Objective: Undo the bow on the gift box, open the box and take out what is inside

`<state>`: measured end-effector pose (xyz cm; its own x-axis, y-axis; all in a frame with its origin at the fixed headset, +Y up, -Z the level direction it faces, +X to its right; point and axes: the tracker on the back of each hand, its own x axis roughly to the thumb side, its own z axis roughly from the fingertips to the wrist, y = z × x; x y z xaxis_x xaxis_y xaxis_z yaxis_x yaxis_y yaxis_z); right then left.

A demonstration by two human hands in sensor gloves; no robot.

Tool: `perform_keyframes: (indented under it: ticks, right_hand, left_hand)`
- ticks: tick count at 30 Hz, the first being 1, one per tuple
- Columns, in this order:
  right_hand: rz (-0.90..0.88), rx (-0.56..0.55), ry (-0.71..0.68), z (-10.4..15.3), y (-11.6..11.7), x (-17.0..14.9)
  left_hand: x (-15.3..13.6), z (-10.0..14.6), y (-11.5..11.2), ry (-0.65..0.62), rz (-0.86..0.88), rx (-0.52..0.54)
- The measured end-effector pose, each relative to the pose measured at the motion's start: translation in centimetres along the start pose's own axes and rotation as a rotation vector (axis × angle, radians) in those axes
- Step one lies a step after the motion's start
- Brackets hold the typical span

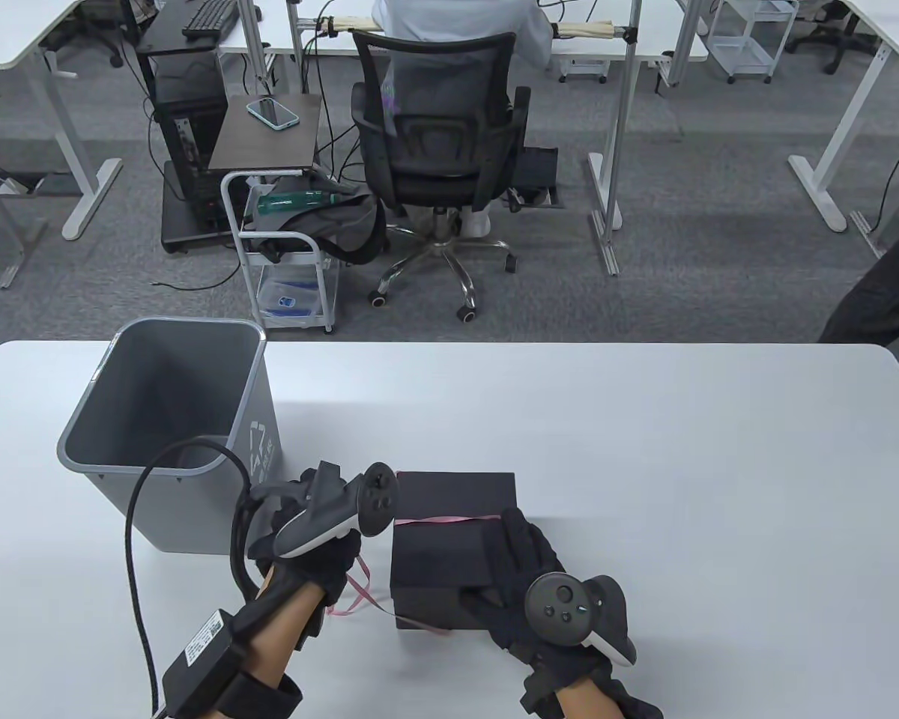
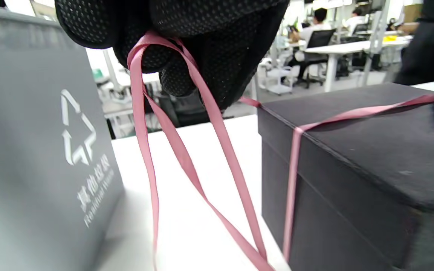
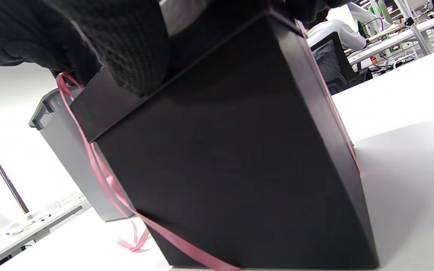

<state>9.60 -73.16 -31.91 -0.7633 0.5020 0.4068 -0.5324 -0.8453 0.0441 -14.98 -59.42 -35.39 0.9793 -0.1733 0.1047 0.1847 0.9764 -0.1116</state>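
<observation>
A black gift box (image 1: pixel 449 547) stands on the white table (image 1: pixel 644 449) near its front edge, lid on. A thin pink ribbon (image 1: pixel 438 520) still crosses the lid and runs down the box's left side (image 2: pixel 292 180); no bow shows on top. My left hand (image 1: pixel 322 550), left of the box, pinches loose ribbon strands (image 2: pixel 187 158) that hang from its fingertips (image 2: pixel 175 75) to the table. My right hand (image 1: pixel 521 569) lies over the box's near right corner, fingers on the lid and thumb (image 3: pixel 126 52) down on its front edge. What is inside the box (image 3: pixel 239 158) is hidden.
A grey waste bin (image 1: pixel 168 427) stands on the table just left of my left hand, its side (image 2: pixel 32 150) close to the ribbon. A person sits on an office chair (image 1: pixel 438 150) beyond the table. A cart (image 1: pixel 285 240) stands beside it.
</observation>
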Motion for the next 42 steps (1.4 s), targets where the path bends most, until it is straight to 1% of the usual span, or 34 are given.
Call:
perform_keyframes:
  ticks: [6,8,12,16,19,20,21,23,25,27,28,30,32,34,37,42]
  right_hand:
    - [0.001,0.001,0.0,0.0,0.0,0.0]
    - [0.001,0.001,0.0,0.0,0.0,0.0]
    - [0.002,0.001,0.001,0.0,0.0,0.0]
    - [0.002,0.001,0.002,0.0,0.0,0.0]
    - [0.002,0.001,0.004,0.0,0.0,0.0]
    - [0.002,0.001,0.004,0.0,0.0,0.0]
    - [0.001,0.001,0.004,0.0,0.0,0.0]
    - [0.002,0.001,0.003,0.0,0.0,0.0]
    - [0.001,0.001,0.003,0.0,0.0,0.0]
    - [0.001,0.002,0.003,0.0,0.0,0.0]
    - [0.0,0.002,0.003,0.0,0.0,0.0]
    - [-0.002,0.002,0.004,0.0,0.0,0.0]
    - [-0.004,0.002,0.004,0.0,0.0,0.0]
    - [-0.016,0.003,0.002,0.0,0.0,-0.1]
    - [-0.033,0.009,0.003,0.0,0.0,-0.3]
    - [-0.009,0.012,0.013,0.2,-0.2,-0.1]
  left_hand:
    - [-0.3,0.6,0.1,0.071,-0.047,-0.013]
    - [-0.6,1.0,0.3,0.081,-0.055,0.0]
    - [-1.1,2.1,1.0,0.065,-0.004,0.066]
    - [-1.1,2.7,1.3,0.081,-0.031,0.083]
    - [-0.8,2.9,1.0,0.152,-0.096,0.095]
    - [-0.8,3.0,0.9,0.191,-0.126,0.126]
    - [-0.7,3.2,0.8,0.222,-0.144,0.199]
    - [-0.6,3.6,0.8,0.234,-0.172,0.326]
    - [-0.5,3.9,0.9,0.208,-0.172,0.363]
    - [-0.3,4.0,0.9,0.157,-0.108,0.335]
    - [-0.1,3.9,0.7,0.131,-0.06,0.293]
    - [0.5,3.5,0.2,0.086,-0.028,0.277]
    - [1.5,3.0,-0.6,0.0,-0.015,0.257]
    - [2.9,2.3,-1.5,-0.128,0.015,0.238]
    - [4.3,1.5,-2.5,-0.185,0.059,0.228]
    - [6.5,-0.9,-3.5,-0.187,0.06,0.139]
